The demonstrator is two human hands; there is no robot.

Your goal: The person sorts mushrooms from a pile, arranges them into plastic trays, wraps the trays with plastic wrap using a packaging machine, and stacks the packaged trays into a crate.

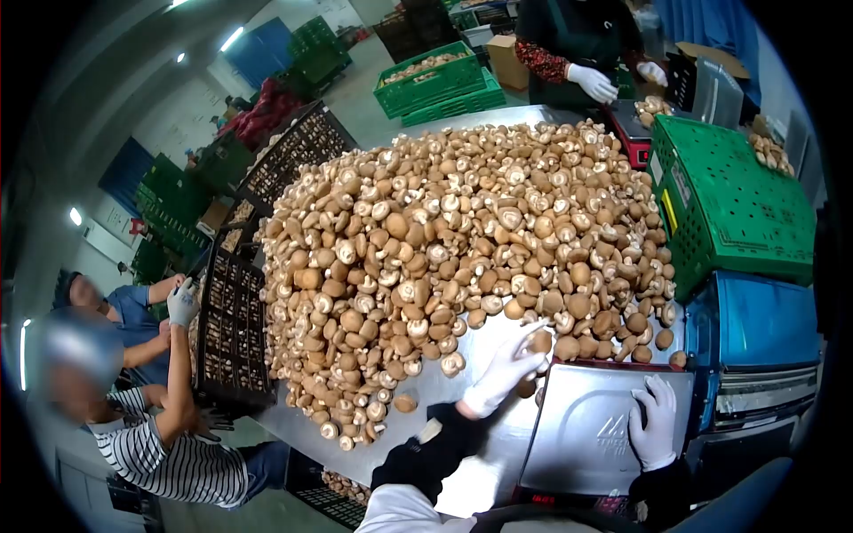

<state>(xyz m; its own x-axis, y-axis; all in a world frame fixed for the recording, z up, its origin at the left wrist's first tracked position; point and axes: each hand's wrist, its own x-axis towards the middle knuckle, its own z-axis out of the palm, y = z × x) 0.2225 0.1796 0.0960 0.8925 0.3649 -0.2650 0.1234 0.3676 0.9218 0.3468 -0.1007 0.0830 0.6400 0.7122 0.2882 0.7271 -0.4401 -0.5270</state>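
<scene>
My left hand [505,371], in a white glove, reaches to the near edge of the mushroom heap. Its fingers close on a brown-capped mushroom [539,341]. More mushrooms lie just under and beside that hand. My right hand [654,423], also gloved in white, is at the right side of the scale's bare metal plate [577,409]. Its fingers are stretched out and nothing shows in them. The big mushroom heap [444,240] covers most of the metal table [355,457] in front of me.
A green crate [737,204] stands on the right, above a blue machine [764,320]. Black crates [233,329] of mushrooms line the table's left side. Across the table a person [582,44] in white gloves works by another scale [629,133]. Two people stand at left.
</scene>
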